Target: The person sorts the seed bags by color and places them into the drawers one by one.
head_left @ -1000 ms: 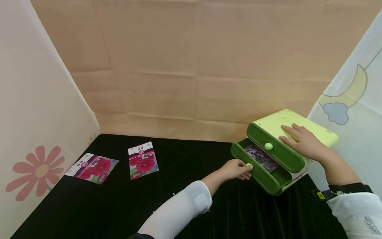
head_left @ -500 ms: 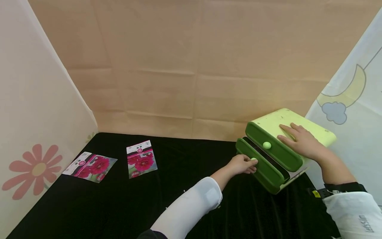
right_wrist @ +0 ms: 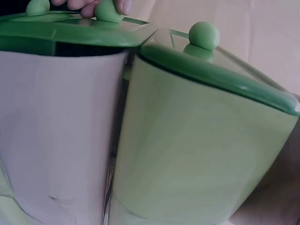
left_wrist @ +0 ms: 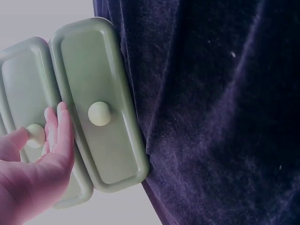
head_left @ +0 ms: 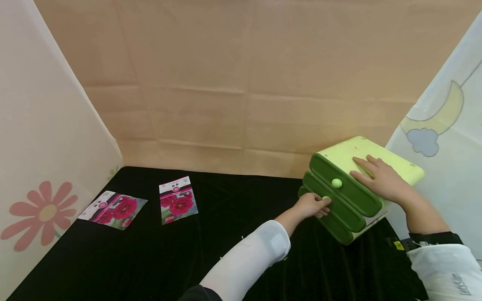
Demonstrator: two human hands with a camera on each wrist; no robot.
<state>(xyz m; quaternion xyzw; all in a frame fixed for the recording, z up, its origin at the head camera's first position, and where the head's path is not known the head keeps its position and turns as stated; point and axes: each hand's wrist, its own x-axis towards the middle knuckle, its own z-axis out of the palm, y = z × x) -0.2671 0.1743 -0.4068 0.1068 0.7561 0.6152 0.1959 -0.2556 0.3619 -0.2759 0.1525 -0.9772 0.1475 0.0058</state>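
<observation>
Tan backdrop [head_left: 180, 121] w/ fold creases behind, pale side panels L & R: pink flower [head_left: 46, 212] on the L one, moon [head_left: 448, 108] + cloud [head_left: 423, 141] on the R. Desk [head_left: 150, 259] under black cloth. Drawer box [head_left: 391, 156] sits on the R side of it, angled, yellow-green top, 3 green fronts stacked. My L grip [head_left: 311, 205] is closed small on the middle knob [left_wrist: 36, 135]: thumb one side, fingers the other, front of the middle drawer [head_left: 344, 212] right there. My R grip [head_left: 380, 177] lies w/ fingers spread on the box top, holding nothing, prob. bracing it. Step in hand, I'd judge: seating the mid drawer. R wrist view shows a dark slit btwn its front and the pale casing [right_wrist: 56, 103], so not fully home. Top drawer [head_left: 339, 179] looks closed up, its knob [head_left: 337, 183] untouched; bottom drawer [left_wrist: 98, 154] sits below, bottom knob [left_wrist: 100, 113] free of my fingers, how flush it is I can't tell for sure. Two flower-print cards lie flat well apart from the box: left card [head_left: 113, 210] turned sideways near the cloth's L edge, right card [head_left: 178, 200] more upright beside it, not touching. Next move prob. calls for a straight, even push on the knob, R palm steadying so box doesn't slide on the cloth, then letting go.
</observation>
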